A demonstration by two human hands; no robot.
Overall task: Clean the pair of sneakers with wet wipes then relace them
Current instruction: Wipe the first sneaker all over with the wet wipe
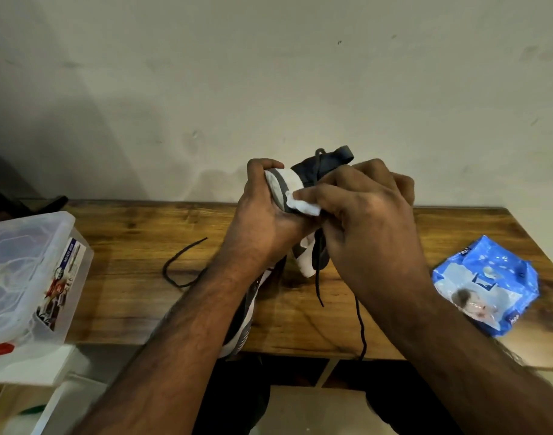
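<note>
left hand [262,215] grips sneaker [303,180] | right hand [369,215] pinches wipe [303,204] on sole edge

Sneaker [312,174] in hand: dark navy-grey upper, white sole edge with yellowish staining, dark laces. Wet wipe [303,206]: white. Second sneaker [247,312] at table's near edge: grey with white stripes. Wipes pack [487,284], right edge: blue, white panels. Table [137,277]: brown wood grain. Box [27,271], left: translucent, printed label.
</note>
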